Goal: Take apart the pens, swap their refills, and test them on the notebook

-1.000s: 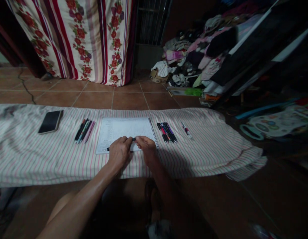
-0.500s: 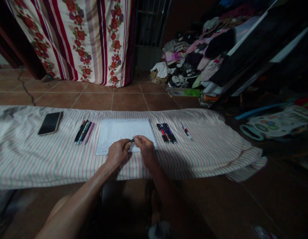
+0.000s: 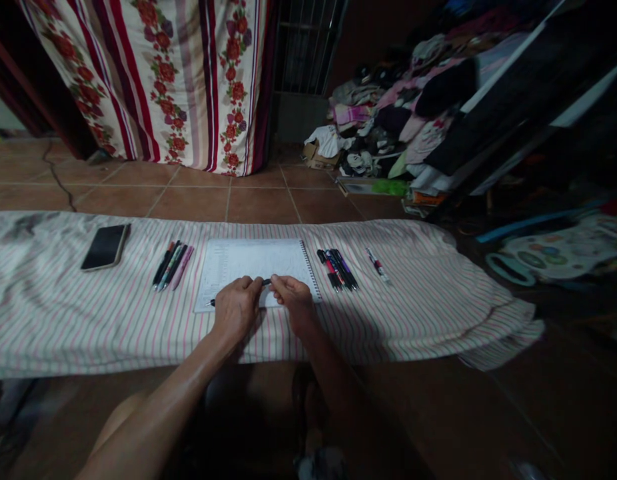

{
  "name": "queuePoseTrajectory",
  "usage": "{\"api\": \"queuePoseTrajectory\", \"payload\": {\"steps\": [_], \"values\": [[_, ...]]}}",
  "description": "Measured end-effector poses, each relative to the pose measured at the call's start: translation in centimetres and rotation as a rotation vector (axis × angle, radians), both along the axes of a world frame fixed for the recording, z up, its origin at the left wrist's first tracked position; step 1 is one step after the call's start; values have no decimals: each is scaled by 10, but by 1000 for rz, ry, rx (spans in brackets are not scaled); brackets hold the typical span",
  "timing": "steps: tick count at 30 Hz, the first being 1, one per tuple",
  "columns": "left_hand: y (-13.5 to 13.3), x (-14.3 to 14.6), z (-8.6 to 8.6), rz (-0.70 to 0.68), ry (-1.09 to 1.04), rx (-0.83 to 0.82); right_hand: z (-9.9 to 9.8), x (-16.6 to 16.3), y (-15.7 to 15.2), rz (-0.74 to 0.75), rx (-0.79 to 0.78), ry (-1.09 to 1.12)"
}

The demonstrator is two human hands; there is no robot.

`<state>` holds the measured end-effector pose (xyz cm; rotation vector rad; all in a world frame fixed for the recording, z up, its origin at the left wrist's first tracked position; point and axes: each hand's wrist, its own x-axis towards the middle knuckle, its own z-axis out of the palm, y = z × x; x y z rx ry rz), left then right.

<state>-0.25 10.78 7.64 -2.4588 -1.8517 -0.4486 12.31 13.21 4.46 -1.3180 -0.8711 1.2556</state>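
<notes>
A dark pen [image 3: 265, 283] is held level between both hands, just over the near edge of a spiral notebook [image 3: 253, 260]. My left hand [image 3: 237, 308] is closed round the pen's left part; its tip pokes out past the hand at the left. My right hand [image 3: 296, 299] pinches the pen's right end. The notebook lies open on a striped cloth [image 3: 88, 313]. A bundle of pens [image 3: 170, 266] lies left of the notebook. Another group of pens [image 3: 337, 268] lies right of it, with a single pen [image 3: 377, 266] further right.
A dark phone [image 3: 105, 247] lies on the cloth at the left. Beyond the cloth is tiled floor [image 3: 258, 200], a floral striped curtain [image 3: 178, 80] and a heap of clothes [image 3: 388, 127] at the back right. A round patterned object [image 3: 553, 253] lies on the floor at the right.
Both hands stay closed on the pen over the notebook's near edge, shifting only slightly. The camera has drifted a little.
</notes>
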Motion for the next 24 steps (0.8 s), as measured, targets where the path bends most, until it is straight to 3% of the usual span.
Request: {"api": "queuePoseTrajectory", "payload": {"steps": [8,16,24], "values": [[1,5,-3,25,-67,-108,-5,3,0,-16,91,-33],[7,1,-5,36,-419,-336,-8,3,3,-5,195,-48],[6,-4,-6,13,-120,-91,-4,-1,2,28,13,-82]]}}
